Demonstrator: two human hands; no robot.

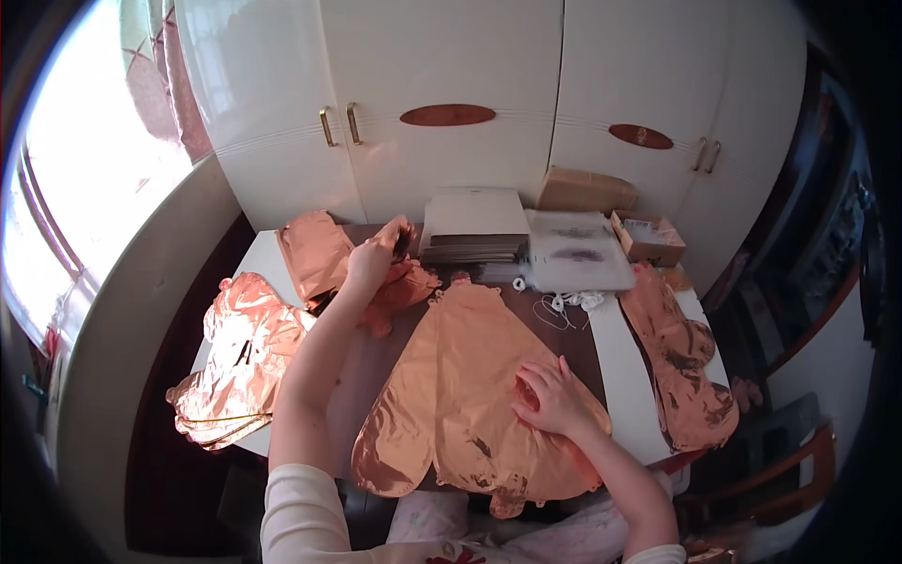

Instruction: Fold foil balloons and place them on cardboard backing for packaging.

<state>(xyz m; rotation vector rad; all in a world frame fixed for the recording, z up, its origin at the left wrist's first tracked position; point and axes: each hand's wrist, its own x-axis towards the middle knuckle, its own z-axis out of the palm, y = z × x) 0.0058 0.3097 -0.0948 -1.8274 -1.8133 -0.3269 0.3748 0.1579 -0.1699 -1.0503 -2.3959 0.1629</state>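
At the back left of the table, my left hand [374, 261] is closed on a crumpled rose-gold foil balloon [406, 282], part of it raised above the tabletop. In front of me a large flat foil balloon [470, 376] in the same colour is spread out, overhanging the table's near edge. My right hand [550, 397] rests on its right half, fingers loosely curved and apart, gripping nothing. Beside my left hand lie more folded foil balloons [315, 249]. Shiny flat foil balloons [246, 362] are piled at the left edge.
A stack of grey-white boards or cards [475, 221] stands at the back, beside clear plastic bags [578, 252] and white string [568, 303]. A small open box [648, 237] sits behind more foil balloons [678, 362] at the right. White cabinets [451, 56] close off the far side.
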